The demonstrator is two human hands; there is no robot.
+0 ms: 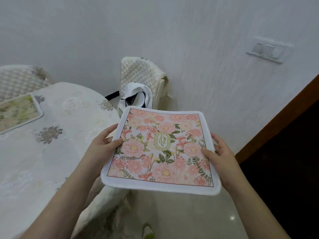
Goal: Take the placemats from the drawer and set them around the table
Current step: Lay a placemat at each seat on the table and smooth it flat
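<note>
A round table with a white flowered cloth has a greenish flowered placemat near its far left edge. Off its right edge, a pink flowered square placemat with a white border is held flat in the air, the left hand pinching its left side and the right hand its right.

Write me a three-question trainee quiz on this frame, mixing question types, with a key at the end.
1. True or false: the pink floral placemat already lies flat on the table.
2. Which hands hold it? A) left only B) right only C) both
3. Fill in: a second placemat lies on the table at the far ____ of the view.

Key
1. False: it is held in the air, beside the table.
2. C: the left hand grips its left edge and the right hand its right edge, thumbs on top.
3. Left, near a quilted chair back.
</note>
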